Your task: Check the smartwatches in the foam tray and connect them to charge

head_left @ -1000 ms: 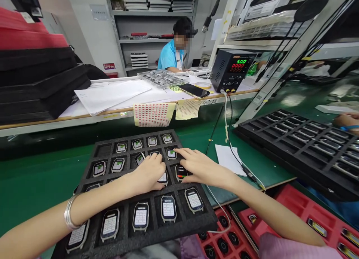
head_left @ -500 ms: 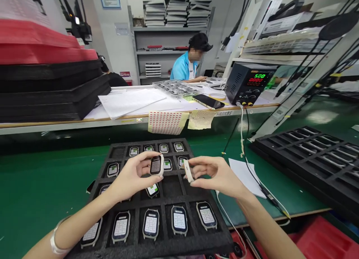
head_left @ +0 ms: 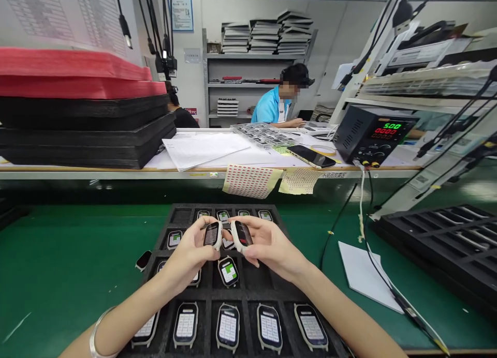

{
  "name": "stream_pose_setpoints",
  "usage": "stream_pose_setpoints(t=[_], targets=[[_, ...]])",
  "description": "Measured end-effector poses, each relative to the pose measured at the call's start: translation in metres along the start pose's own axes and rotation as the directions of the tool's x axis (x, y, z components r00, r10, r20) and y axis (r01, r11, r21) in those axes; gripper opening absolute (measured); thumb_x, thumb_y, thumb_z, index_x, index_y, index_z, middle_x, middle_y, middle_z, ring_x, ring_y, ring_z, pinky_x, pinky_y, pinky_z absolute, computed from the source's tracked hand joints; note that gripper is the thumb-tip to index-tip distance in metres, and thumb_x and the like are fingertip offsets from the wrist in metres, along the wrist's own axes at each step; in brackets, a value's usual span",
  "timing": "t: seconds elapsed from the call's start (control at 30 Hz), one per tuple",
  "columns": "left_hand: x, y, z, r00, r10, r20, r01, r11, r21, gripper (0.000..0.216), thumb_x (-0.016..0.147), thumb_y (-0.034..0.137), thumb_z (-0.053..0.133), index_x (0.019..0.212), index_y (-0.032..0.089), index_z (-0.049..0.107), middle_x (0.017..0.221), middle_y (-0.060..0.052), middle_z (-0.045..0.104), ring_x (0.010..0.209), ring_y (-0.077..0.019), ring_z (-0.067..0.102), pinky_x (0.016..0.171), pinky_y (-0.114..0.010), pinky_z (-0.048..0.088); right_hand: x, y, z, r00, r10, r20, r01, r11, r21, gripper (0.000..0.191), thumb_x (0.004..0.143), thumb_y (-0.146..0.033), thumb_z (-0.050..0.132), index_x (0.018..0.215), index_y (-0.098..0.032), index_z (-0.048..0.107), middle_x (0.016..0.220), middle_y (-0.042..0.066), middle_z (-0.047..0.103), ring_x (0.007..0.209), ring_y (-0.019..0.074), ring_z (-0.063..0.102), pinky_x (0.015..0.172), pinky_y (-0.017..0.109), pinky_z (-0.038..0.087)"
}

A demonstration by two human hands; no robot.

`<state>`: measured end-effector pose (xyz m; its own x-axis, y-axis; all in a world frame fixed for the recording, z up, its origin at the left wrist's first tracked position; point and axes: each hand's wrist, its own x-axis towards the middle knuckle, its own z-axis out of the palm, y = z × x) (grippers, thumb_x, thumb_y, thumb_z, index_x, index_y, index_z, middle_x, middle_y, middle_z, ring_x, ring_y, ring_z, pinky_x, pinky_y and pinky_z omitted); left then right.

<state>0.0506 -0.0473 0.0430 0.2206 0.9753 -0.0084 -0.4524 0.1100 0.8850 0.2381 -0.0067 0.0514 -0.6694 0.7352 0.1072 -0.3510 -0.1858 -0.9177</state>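
Watches (head_left: 228,327) line the nearest row of a black foam tray (head_left: 248,296), screens up and lit, each in its own compartment. Above the tray's middle, the left hand (head_left: 188,257), with a silver bangle (head_left: 95,334) at its wrist, is partly closed on one watch (head_left: 212,235), forefinger on the top edge and thumb at the bottom. The right hand (head_left: 274,247) is curled likewise round a second watch (head_left: 241,235), whose dark screen has a red patch. The two stand tilted just beside each other, a fingertip showing between them. Handling a pair this way should go best with a light pinch on the rims, thumbs off the glass, a little gap kept so the cases do not knock, and both held low over the foam, where a slip would land softly. Keeping each in its own hand would avoid mixing them up. Left of the tray, a loose watch (head_left: 143,260) lies on the green surface (head_left: 89,275); the left forearm ought to clear it. Farther off stand a power supply (head_left: 359,135) and a co-worker in blue (head_left: 267,105).
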Motion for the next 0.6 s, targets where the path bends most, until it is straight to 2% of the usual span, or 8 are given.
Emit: stream_pose_setpoints(t=[0.13, 0.23, 0.33, 0.43, 0.6], targets=[[0.005, -0.001, -0.008, 0.995, -0.065, -0.074, 0.064, 0.998, -0.018, 0.045, 0.058, 0.001, 0.061, 0.101, 0.017, 0.059, 0.089, -0.003, 0.064, 0.071, -0.0112, 0.055, 0.064, -0.021, 0.042, -0.005, 0.008, -0.006, 0.996, 0.038, -0.086, -0.046, 0.995, -0.092, 0.056, 0.071, -0.018, 0.078, 0.121, -0.016, 0.053, 0.087, 0.005, 0.061, 0.054, 0.0106, 0.059, 0.037, 0.016, 0.045], [0.008, -0.003, -0.011, 0.991, -0.095, -0.095, 0.091, 0.995, -0.050, 0.046, 0.053, -0.001, 0.062, 0.096, 0.017, 0.061, 0.088, -0.003, 0.063, 0.079, -0.0149, 0.059, 0.067, -0.023, 0.045, -0.011, 0.014, -0.007, 0.998, 0.023, -0.066, -0.031, 0.990, -0.137, 0.063, 0.071, -0.019, 0.079, 0.127, -0.019, 0.048, 0.096, 0.007, 0.061, 0.063, 0.0136, 0.062, 0.041, 0.018, 0.050], [0.008, -0.004, -0.011, 0.985, -0.123, -0.122, 0.110, 0.988, -0.108, 0.049, 0.053, 0.000, 0.062, 0.099, 0.018, 0.059, 0.090, -0.004, 0.065, 0.088, -0.0204, 0.062, 0.075, -0.030, 0.048, -0.013, 0.018, -0.005, 0.998, -0.026, -0.053, 0.015, 0.980, -0.201, 0.058, 0.079, -0.023, 0.073, 0.131, -0.021, 0.047, 0.087, 0.005, 0.062, 0.063, 0.0137, 0.061, 0.044, 0.019, 0.051], [0.006, -0.005, -0.011, 0.986, -0.141, -0.092, 0.126, 0.980, -0.152, 0.045, 0.059, 0.003, 0.061, 0.101, 0.018, 0.058, 0.092, -0.006, 0.066, 0.089, -0.0218, 0.063, 0.077, -0.033, 0.049, -0.016, 0.020, -0.002, 0.991, -0.104, -0.089, 0.074, 0.955, -0.286, 0.050, 0.083, -0.022, 0.069, 0.129, -0.021, 0.050, 0.085, 0.004, 0.063, 0.063, 0.0131, 0.061, 0.044, 0.018, 0.050], [0.007, -0.008, -0.013, 0.981, -0.192, 0.009, 0.191, 0.969, -0.158, 0.037, 0.067, 0.005, 0.054, 0.103, 0.014, 0.059, 0.092, -0.009, 0.067, 0.080, -0.0190, 0.062, 0.069, -0.031, 0.051, -0.020, 0.021, -0.003, 0.992, -0.121, -0.034, 0.104, 0.939, -0.329, 0.052, 0.083, -0.021, 0.067, 0.131, -0.023, 0.049, 0.101, 0.008, 0.064, 0.069, 0.0151, 0.063, 0.045, 0.019, 0.049]])
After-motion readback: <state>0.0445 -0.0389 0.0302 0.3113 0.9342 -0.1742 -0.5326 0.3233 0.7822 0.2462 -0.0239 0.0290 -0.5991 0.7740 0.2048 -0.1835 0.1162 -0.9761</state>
